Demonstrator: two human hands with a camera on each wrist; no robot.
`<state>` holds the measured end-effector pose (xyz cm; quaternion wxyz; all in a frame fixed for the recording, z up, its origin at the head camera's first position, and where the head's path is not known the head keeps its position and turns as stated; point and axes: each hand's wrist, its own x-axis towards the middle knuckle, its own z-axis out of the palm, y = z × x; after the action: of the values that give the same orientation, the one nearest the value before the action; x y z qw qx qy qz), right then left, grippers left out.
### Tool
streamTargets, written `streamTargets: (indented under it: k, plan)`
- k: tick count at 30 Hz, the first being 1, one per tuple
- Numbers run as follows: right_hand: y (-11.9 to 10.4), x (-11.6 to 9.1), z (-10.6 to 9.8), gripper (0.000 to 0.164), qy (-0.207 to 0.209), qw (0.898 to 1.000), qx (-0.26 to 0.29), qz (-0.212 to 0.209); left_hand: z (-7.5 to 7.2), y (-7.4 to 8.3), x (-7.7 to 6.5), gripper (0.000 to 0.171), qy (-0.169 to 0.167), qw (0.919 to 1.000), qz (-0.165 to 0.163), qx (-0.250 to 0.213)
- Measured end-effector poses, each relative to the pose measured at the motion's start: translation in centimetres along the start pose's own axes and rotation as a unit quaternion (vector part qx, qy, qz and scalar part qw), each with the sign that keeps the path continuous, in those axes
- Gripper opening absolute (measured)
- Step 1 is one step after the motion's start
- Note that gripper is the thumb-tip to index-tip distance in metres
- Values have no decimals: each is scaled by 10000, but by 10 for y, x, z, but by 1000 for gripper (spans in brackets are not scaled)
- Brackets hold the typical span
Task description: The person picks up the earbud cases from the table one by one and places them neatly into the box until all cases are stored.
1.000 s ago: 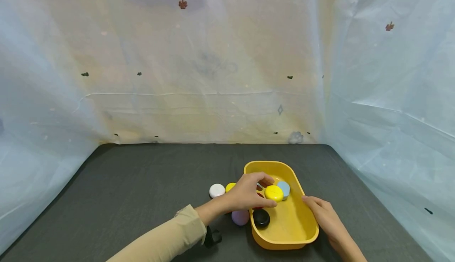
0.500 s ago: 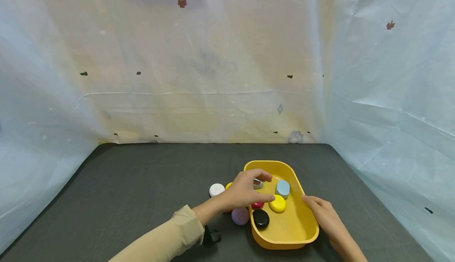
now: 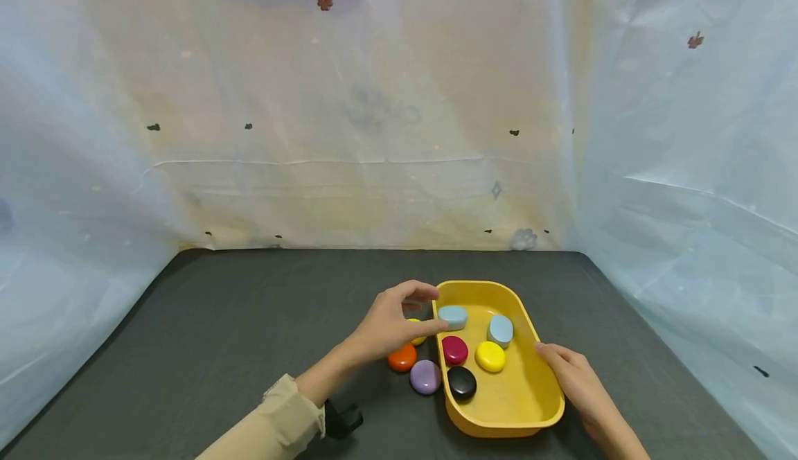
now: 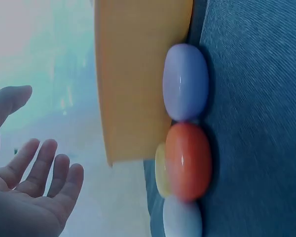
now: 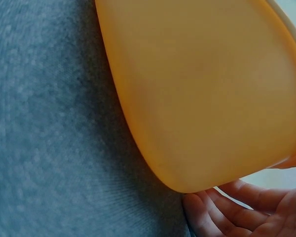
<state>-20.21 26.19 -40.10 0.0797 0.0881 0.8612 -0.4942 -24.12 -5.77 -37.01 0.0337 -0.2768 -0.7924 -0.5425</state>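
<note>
My left hand (image 3: 388, 323) hovers over the left rim of a yellow plastic tray (image 3: 517, 394), thumb and fingers spread and holding nothing. Inside the tray lie smooth rounded pieces: a light blue one (image 3: 453, 317), another light blue one (image 3: 501, 330), a crimson one (image 3: 454, 350), a yellow one (image 3: 490, 357) and a black one (image 3: 462, 383). My right hand (image 3: 570, 377) grips the tray's right side, thumb at the rim; in the right wrist view its fingers (image 5: 200, 210) curl by the tray's base.
Left of the tray, on the dark cloth (image 3: 262, 321), lie an orange piece (image 3: 402, 357), a purple piece (image 3: 426, 377) and a second yellow piece (image 3: 416, 339). A white piece (image 4: 182, 219) shows in the left wrist view. Pale sheeting (image 3: 374, 197) stands behind.
The yellow piece has left my left hand and now rests on the tray floor. That hand has drawn back leftward out of the tray. My right hand stays at the tray's side.
</note>
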Motion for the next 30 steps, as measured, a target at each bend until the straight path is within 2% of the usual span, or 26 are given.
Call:
streamTargets:
  k: [8,14,19,25,30]
  plan:
    - [0,1,0,63,40,10000,-19,-8,-30,-9,-17,42,387,9985,-378,39]
    - [0,3,-1,65,-12,10000,-61,-6,-45,-23,-25,41,580,9960,-646,195]
    - [2,1,-2,63,-14,10000,-43,53,-52,-33,-30,38,465,9951,-757,437]
    - [2,-1,-1,64,-9,10000,19,53,-59,-41,-30,38,389,9942,-912,420]
    - [1,1,1,63,-24,10000,-9,74,-60,-48,-32,40,198,9945,-945,412]
